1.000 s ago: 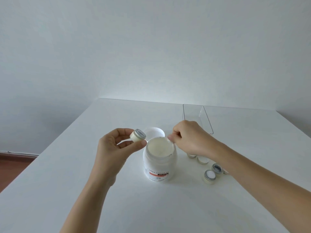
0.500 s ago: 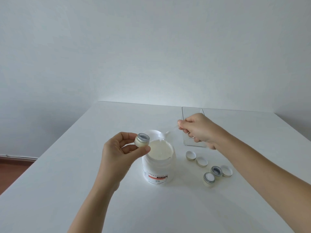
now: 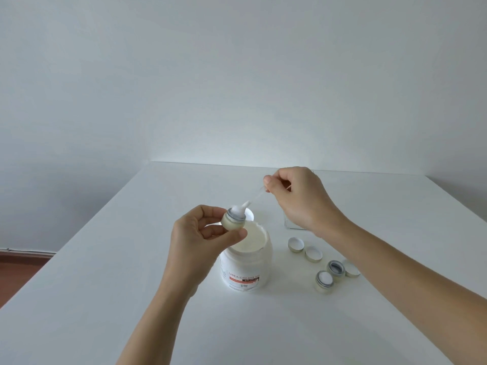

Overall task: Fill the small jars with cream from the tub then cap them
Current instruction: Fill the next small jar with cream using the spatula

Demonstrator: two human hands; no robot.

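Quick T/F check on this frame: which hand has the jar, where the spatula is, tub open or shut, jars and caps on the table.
1. The left hand holds a small jar. True.
2. The right hand pinches a clear spatula with its cream-laden tip at the held jar's mouth. True.
3. The tub is capped. False: it is open, cream showing inside.
4. Two more jars stand uncapped on the table, right of the tub. True.
5. All loose caps lie left of the tub. False: they lie to its right, near the two jars.
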